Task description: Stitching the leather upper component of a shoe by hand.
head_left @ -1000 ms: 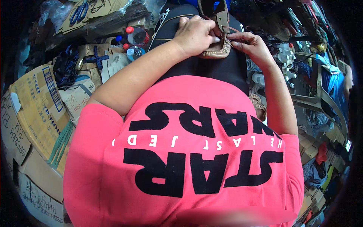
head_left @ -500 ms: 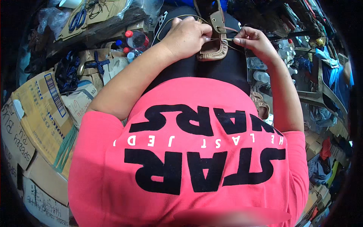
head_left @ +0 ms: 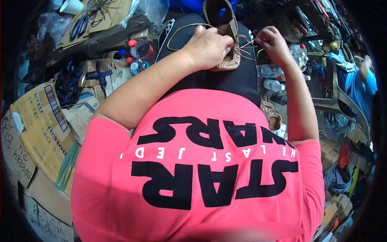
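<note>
A brown leather moccasin-style shoe (head_left: 231, 64) with gathered stitching round its toe lies across my dark-trousered lap. My left hand (head_left: 210, 47) is closed on the shoe's side, its fingertips partly hidden at the opening. Beyond it rises the shoe's heel part (head_left: 219, 12). My right hand (head_left: 273, 43) is off to the right of the shoe, with thumb and fingers pinched on a thin thread (head_left: 246, 43) that runs back to the stitching. A loop of tan cord (head_left: 172, 40) curves out past my left hand.
Bottles with red caps (head_left: 141, 49) stand left of my lap, near blue-handled scissors (head_left: 79, 27) on cardboard. Cartons (head_left: 40, 117) fill the left side. Clear bottles (head_left: 271, 71), another brown shoe (head_left: 274, 119) and a chair frame (head_left: 350, 103) are at right. A person in blue (head_left: 363, 86) is at far right.
My right hand has moved slightly right, away from the shoe, with the thread. My left hand has shifted a little right and down onto the shoe's side, and the cord loop shows wider.
</note>
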Tool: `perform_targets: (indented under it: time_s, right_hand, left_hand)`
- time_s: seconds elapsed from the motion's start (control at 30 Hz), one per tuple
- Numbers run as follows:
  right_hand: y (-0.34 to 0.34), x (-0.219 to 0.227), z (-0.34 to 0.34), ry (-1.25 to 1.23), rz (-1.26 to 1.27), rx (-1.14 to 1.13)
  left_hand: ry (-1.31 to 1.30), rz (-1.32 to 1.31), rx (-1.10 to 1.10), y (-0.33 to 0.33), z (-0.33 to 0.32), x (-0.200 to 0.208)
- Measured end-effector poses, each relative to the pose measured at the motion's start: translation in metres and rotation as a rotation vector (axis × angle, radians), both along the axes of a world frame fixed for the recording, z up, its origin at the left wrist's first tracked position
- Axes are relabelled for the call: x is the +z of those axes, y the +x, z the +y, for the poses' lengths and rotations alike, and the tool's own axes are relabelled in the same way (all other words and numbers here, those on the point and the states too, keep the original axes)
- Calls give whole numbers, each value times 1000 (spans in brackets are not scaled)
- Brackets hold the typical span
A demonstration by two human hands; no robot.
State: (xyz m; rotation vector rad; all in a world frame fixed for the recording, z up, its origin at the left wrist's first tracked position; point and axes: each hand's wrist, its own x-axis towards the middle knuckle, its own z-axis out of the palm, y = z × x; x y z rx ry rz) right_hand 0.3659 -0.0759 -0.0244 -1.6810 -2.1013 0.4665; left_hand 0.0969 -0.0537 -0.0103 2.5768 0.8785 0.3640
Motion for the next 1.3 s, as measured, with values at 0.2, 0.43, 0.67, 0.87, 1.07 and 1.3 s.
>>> perform_targets:
  time_s: [0.2, 0.43, 0.67, 0.87, 1.07, 1.3]
  right_hand:
    - [-41, 59, -17, 161, 72, 60]
    - [-79, 54, -14, 92, -522, 403]
    - [1, 26, -19, 1, -434, 251]
    - [-2, 45, -8, -161, 1237, -139]
    - [-97, 84, 3, -576, 1400, 454]
    - [-6, 79, -49, -634, 678, 100]
  left_hand:
    - [2, 46, 1, -6, 6, -7]
    - [21, 50, -8, -14, 7, -7]
    - [179, 14, 5, -98, 2, 14]
    - [-322, -674, -5, -76, 2, 63]
    - [-1021, -654, -369, -31, -25, 48]
    - [-446, -385, 4, -128, -11, 40]
